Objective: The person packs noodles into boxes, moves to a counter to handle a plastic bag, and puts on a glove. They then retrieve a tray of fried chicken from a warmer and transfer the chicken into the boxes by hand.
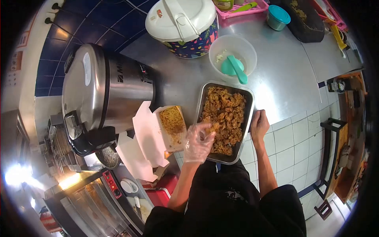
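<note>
My left hand (199,143), in a clear plastic glove, is over the left part of a metal tray (249,112). Its fingers are pinched on a piece of fried chicken (213,128). Many more crispy brown pieces (227,106) fill the tray. Left of this hand stands an open paper box (148,130) with yellow noodles (171,119) in it. My right hand (259,125) has its fingers curled beside the tray's right rim, at the counter's edge; what it grips, if anything, is hidden.
Behind the tray stands a clear plastic tub (252,59) with a turquoise scoop (236,69). A steel rice cooker (118,83) is at the left, and a white-lidded patterned container (189,43) at the back. A turquoise-lidded tub (278,16) sits farther right on the steel counter (292,71).
</note>
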The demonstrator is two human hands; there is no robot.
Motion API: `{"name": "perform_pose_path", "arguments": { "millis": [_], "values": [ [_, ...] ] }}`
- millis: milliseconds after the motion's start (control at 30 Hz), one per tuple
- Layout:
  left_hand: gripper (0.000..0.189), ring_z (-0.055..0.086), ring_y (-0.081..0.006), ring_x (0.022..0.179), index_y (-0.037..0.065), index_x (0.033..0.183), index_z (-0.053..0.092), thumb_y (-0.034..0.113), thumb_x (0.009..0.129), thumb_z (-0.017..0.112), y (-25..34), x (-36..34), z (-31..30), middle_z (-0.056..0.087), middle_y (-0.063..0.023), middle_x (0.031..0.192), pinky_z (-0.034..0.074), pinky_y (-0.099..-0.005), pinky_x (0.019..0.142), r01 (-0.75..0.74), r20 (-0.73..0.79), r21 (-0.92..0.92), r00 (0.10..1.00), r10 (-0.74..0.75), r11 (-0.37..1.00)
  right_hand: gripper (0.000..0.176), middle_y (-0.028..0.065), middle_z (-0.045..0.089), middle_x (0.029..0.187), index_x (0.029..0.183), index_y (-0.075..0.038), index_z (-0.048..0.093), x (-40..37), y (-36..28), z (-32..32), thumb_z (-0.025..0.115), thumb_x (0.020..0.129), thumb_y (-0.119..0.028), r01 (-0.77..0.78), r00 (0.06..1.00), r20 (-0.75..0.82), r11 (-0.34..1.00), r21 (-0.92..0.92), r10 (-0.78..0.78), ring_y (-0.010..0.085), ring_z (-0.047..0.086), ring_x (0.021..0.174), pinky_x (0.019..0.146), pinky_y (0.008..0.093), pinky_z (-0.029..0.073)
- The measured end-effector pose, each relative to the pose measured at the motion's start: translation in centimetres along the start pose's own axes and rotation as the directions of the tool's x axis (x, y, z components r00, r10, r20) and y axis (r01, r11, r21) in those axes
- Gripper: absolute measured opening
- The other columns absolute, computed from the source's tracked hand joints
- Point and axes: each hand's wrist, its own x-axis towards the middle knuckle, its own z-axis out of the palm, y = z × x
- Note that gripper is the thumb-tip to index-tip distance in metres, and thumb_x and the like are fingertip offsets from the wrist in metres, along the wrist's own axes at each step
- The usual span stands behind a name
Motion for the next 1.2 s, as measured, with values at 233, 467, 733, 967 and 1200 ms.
{"name": "perform_pose_path", "arguments": {
  "millis": [233,467,733,967,1200],
  "values": [
    [0.026,0.058,-0.0069,0.071,0.004,0.105,0.066,0.005,0.083,0.079,1.3,-2.4,-1.3,0.066,-0.0052,0.099,0.049,-0.0229,0.062,0.314,0.035,-0.391,0.944,-0.327,0.865,0.010,0.0128,0.053,0.073,0.083,-0.004,0.051,-0.2,0.8,0.9,0.058,0.090,-0.006,0.395,0.918,0.042,0.895,-0.208,-0.395,0.0323,0.054,0.071,0.061,0.0427,0.042],
    [0.021,0.062,-0.0114,0.079,0.003,0.103,0.066,0.006,0.085,0.077,0.0,-3.7,-3.0,0.067,-0.0068,0.099,0.053,-0.0256,0.069,0.247,-0.082,-0.367,0.952,-0.295,0.897,0.012,0.0120,0.054,0.078,0.087,-0.004,0.053,0.1,1.5,1.0,0.062,0.081,-0.007,0.457,0.888,0.079,0.848,-0.269,-0.453,0.0313,0.054,0.076,0.069,0.0432,0.041],
    [0.021,0.062,-0.0138,0.088,0.001,0.101,0.068,0.013,0.086,0.077,-8.2,-7.9,-6.5,0.066,-0.0066,0.096,0.052,-0.0280,0.080,0.426,-0.251,-0.317,0.824,-0.508,0.847,0.009,0.0106,0.056,0.082,0.087,-0.003,0.057,3.7,0.3,0.4,0.061,0.090,-0.011,0.438,0.886,0.019,0.824,-0.361,-0.463,0.0290,0.055,0.084,0.088,0.0441,0.039],
    [0.024,0.063,-0.0143,0.088,0.000,0.104,0.067,0.012,0.086,0.077,-6.2,-7.2,-5.1,0.067,-0.0068,0.095,0.053,-0.0283,0.079,0.422,-0.194,-0.378,0.834,-0.516,0.824,0.009,0.0108,0.057,0.082,0.088,-0.003,0.058,3.7,0.5,0.6,0.060,0.091,-0.012,0.424,0.896,0.033,0.829,-0.364,-0.443,0.0283,0.056,0.085,0.089,0.0440,0.038],
    [0.023,0.065,-0.0100,0.076,0.005,0.112,0.069,0.005,0.089,0.071,-1.3,-5.5,-0.9,0.070,-0.0048,0.102,0.054,-0.0253,0.070,0.415,0.069,-0.439,0.900,-0.431,0.797,0.009,0.0109,0.057,0.082,0.087,-0.004,0.057,3.7,0.3,0.6,0.060,0.090,-0.011,0.419,0.897,0.023,0.831,-0.365,-0.442,0.0286,0.056,0.084,0.088,0.0435,0.038]
  ]
}}
